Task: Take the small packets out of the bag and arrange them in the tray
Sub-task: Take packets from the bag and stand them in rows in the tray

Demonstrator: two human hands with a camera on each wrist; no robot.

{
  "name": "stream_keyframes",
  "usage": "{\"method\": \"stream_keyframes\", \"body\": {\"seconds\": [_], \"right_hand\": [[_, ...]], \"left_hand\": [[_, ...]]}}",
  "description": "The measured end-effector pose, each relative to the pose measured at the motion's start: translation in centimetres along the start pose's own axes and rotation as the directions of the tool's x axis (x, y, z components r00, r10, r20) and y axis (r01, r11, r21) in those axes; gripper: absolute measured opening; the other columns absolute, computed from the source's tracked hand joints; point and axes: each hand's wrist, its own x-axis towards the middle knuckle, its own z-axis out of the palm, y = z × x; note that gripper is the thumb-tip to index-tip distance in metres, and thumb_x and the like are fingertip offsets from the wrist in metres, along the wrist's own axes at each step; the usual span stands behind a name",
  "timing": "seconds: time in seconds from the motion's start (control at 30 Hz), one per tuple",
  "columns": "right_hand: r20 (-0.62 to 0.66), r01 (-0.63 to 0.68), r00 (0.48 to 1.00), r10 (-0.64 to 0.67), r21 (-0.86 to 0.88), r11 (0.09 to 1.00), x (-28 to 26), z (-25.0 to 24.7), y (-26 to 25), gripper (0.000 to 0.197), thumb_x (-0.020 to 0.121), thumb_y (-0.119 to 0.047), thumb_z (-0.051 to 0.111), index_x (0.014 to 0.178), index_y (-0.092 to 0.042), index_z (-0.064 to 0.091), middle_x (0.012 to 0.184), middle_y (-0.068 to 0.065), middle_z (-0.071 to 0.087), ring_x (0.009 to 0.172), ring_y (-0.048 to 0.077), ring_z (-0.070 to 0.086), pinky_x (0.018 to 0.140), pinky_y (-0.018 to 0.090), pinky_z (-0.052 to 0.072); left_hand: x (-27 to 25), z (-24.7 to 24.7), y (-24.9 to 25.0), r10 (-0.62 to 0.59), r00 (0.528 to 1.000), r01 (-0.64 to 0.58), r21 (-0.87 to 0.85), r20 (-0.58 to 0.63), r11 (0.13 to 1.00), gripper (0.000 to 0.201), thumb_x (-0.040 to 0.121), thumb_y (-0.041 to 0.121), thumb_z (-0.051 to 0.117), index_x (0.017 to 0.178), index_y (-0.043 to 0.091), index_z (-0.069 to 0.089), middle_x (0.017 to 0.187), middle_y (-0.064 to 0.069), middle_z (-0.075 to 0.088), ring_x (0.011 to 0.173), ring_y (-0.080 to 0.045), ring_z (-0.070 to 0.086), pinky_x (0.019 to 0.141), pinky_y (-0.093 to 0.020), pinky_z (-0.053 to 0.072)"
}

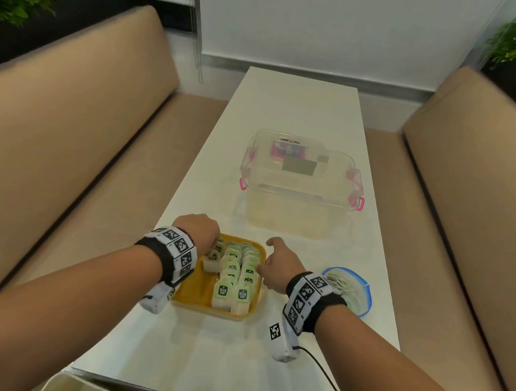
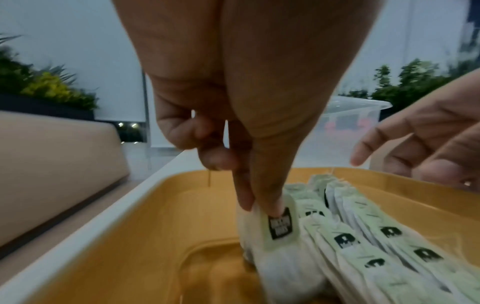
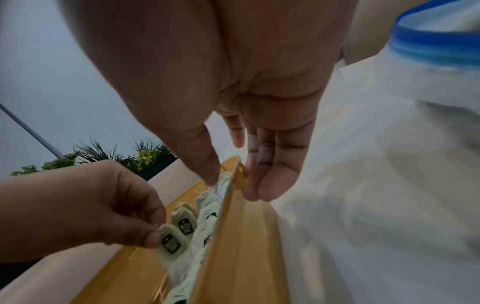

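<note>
Packets [image 1: 236, 275] stand in two neat rows along the right side of a yellow tray [image 1: 188, 296], which sits near the front edge of the long white surface [image 1: 300, 105]. The left hand [image 1: 198, 232] reaches into the tray's left part, and its grip is a narrow pinch of thumb and forefinger on the green label of one more packet [image 2: 279, 242], whose lower end rests on the tray floor just beside the rows. The right hand [image 1: 279, 266] is at the tray's right rim with its grip wide, fingers [image 3: 272, 174] straight and held loosely outside the rim, the thumb inside above the packets. Just behind the right wrist lies a clear bag [image 1: 353, 291] with a blue zip edge. Farther along the surface stands a clear lidded box [image 1: 299, 183] with pink clips.
</note>
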Motion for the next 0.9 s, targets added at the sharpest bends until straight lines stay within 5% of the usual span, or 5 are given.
{"method": "stream_keyframes", "body": {"seconds": [0.33, 0.5, 0.7, 0.8, 0.9], "right_hand": [[0.022, 0.007, 1.0, -0.01, 0.106, 0.994, -0.6, -1.3, 0.5, 0.06, 0.093, -0.02, 0.058, 0.144, -0.02, 0.027, 0.091, 0.009, 0.07, 0.069, 0.021, 0.071, 0.061, 0.029, 0.057], [-0.156, 0.129, 0.983, -0.098, 0.202, 0.971, -2.4, -5.0, 2.2, 0.029, 0.095, -0.016, 0.053, 0.123, -0.019, 0.051, 0.093, -0.001, 0.064, 0.06, 0.019, 0.068, 0.062, 0.035, 0.058], [-0.374, 0.138, 0.921, -0.112, 0.044, 0.989, -4.8, -10.6, 7.7, 0.015, 0.09, -0.012, 0.058, 0.101, -0.023, 0.061, 0.079, -0.005, 0.061, 0.067, 0.009, 0.057, 0.058, 0.013, 0.04], [-0.336, 0.06, 0.938, -0.079, -0.066, 0.996, -5.9, -12.3, 10.7, 0.013, 0.088, -0.019, 0.063, 0.099, -0.025, 0.059, 0.077, -0.002, 0.055, 0.069, 0.016, 0.054, 0.059, 0.023, 0.041], [-0.238, -0.057, 0.971, -0.003, -0.245, 0.968, -6.9, -13.1, 13.3, 0.02, 0.088, -0.031, 0.067, 0.105, -0.025, 0.06, 0.102, 0.004, 0.05, 0.079, 0.019, 0.053, 0.068, 0.029, 0.041]], "left_hand": [[0.6, 0.0, 0.1, -0.067, 0.991, 0.055, -0.097, -0.118, 0.994, 0.015, 0.084, 0.04, 0.068, 0.09, 0.027, 0.072, 0.09, 0.003, 0.067, 0.081, -0.019, 0.063, 0.07, -0.03, 0.053], [-1.4, -2.0, 2.0, -0.045, 0.948, -0.058, -0.31, -0.316, 0.949, 0.038, 0.088, 0.063, 0.05, 0.087, 0.029, 0.067, 0.082, 0.008, 0.066, 0.079, -0.015, 0.06, 0.071, -0.031, 0.051], [-2.9, -3.7, 11.2, 0.228, 0.898, -0.375, -0.384, -0.376, 0.843, 0.024, 0.093, 0.049, 0.054, 0.095, 0.03, 0.068, 0.096, 0.01, 0.066, 0.082, -0.012, 0.056, 0.074, -0.028, 0.042], [-2.5, -3.2, 16.1, 0.295, 0.885, -0.416, -0.325, -0.361, 0.85, 0.019, 0.095, 0.04, 0.054, 0.102, 0.031, 0.069, 0.11, 0.006, 0.063, 0.097, -0.017, 0.058, 0.078, -0.028, 0.04], [-1.5, -1.5, 19.8, 0.294, 0.898, -0.394, -0.303, -0.327, 0.868, 0.02, 0.094, 0.036, 0.056, 0.106, 0.029, 0.07, 0.121, 0.004, 0.057, 0.105, -0.019, 0.057, 0.083, -0.028, 0.04]]}}
